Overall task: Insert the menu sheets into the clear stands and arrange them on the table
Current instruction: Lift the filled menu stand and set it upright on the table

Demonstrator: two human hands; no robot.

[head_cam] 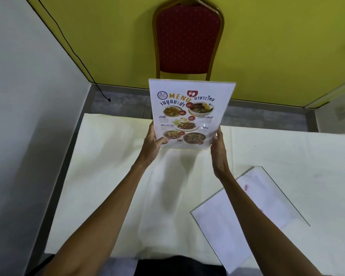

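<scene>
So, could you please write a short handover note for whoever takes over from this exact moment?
Left hand and right hand: each has a grip on a lower corner of the menu stand, held upright above the table, printed side facing you.
Second stand lies flat on the table at the right, with a sheet face down in it.
Done: first sheet appears inserted.
Left: set this stand down; stand up and arrange the second.

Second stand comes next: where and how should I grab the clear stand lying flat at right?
Probably take the clear stand by its near-left corner, which seems to overhang the table edge. Come from the person's side, thumb on top and fingers beneath; it lies flat, so elsewhere there is little to pinch.
</scene>
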